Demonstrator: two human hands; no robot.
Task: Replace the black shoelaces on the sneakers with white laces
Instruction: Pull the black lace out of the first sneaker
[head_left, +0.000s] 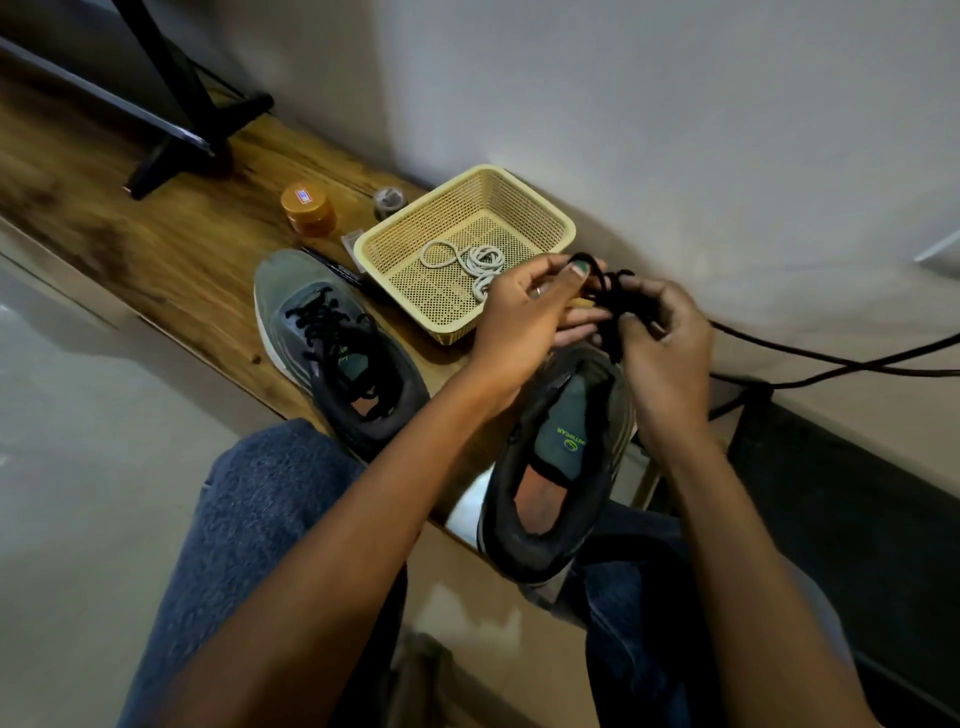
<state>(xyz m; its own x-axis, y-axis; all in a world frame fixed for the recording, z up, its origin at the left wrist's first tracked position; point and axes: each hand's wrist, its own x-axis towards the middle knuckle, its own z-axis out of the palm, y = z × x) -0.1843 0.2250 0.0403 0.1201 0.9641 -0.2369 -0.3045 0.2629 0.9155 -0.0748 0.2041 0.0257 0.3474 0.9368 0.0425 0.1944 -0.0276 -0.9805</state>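
Your left hand (524, 306) and right hand (660, 338) both pinch the black lace (613, 283), fingers curled on it above the near sneaker (561, 467) on your lap. Pull unevenly and the bunched lace may knot or snag in an eyelet. The white laces (475, 262) wait in the basket (519, 192) on the tabletop (171, 249). Your hands hide the eyelets, so you can't judge how much lace remains threaded.

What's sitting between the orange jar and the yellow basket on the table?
In the head view, a small grey roll, perhaps tape, stands between the orange jar and the yellow basket, near the wall. A small pale item lies nearer, beside the basket's corner.
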